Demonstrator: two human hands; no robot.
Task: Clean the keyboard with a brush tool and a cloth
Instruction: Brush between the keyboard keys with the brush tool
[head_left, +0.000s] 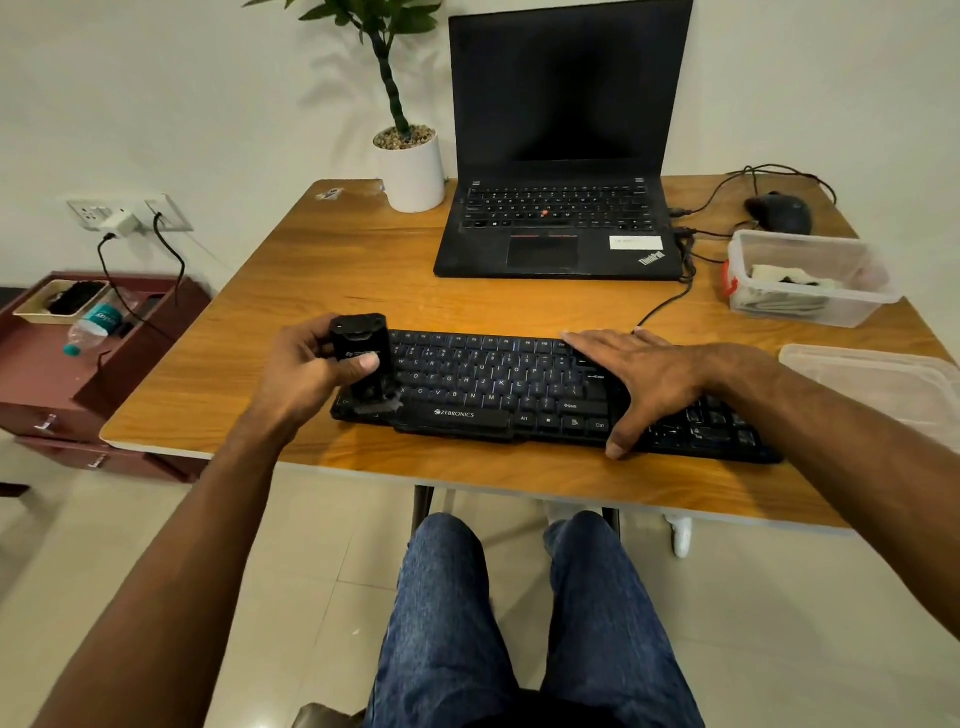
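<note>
Left hand (306, 374) grip curled around brush tool (363, 364), right hand (639, 384) flat, fingers spread on keyboard (493, 384)

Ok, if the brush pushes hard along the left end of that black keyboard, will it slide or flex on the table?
The keyboard would probably slide: it looks thin and light, on a smooth wooden table. The right hand pressing flat on it should hold it. It looks like rigid plastic, so flex seems unlikely. The left hand grips the brush tool, bristles at the left end.
</note>
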